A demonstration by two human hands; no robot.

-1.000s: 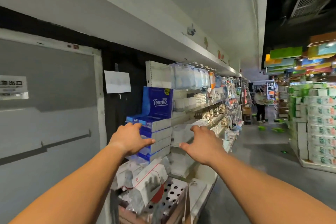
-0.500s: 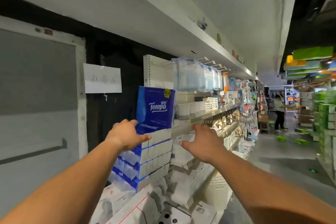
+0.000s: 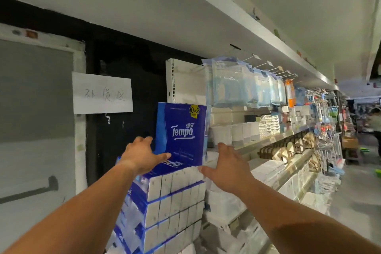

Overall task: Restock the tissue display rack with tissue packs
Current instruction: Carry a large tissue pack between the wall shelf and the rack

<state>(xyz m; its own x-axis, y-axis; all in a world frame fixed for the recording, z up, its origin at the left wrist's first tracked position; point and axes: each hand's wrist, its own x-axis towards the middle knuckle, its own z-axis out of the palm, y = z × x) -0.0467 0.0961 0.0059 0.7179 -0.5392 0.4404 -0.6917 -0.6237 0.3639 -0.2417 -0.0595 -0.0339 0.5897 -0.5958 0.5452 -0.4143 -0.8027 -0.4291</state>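
Observation:
An upright blue Tempo tissue pack [image 3: 182, 132] stands on top of a stack of flat blue-and-white tissue packs [image 3: 171, 204]. My left hand [image 3: 142, 155] is spread at the pack's lower left corner, thumb across its front face. On the other side, my right hand [image 3: 225, 164] reaches in with fingers apart at the lower right corner. I cannot tell whether either hand presses the pack. The white display rack [image 3: 185, 80] rises right behind the stack.
Clear blue bags [image 3: 231, 84] hang on hooks above the rack's shelves, with white cups [image 3: 237, 133] below. A paper sign [image 3: 102, 93] is taped to the dark wall on the left. The aisle floor [image 3: 358, 202] runs along the right, with a person [image 3: 376, 128] far down it.
The view has come closer and tilted up. Both hands have moved forward and up to flank the upright Tempo pack.

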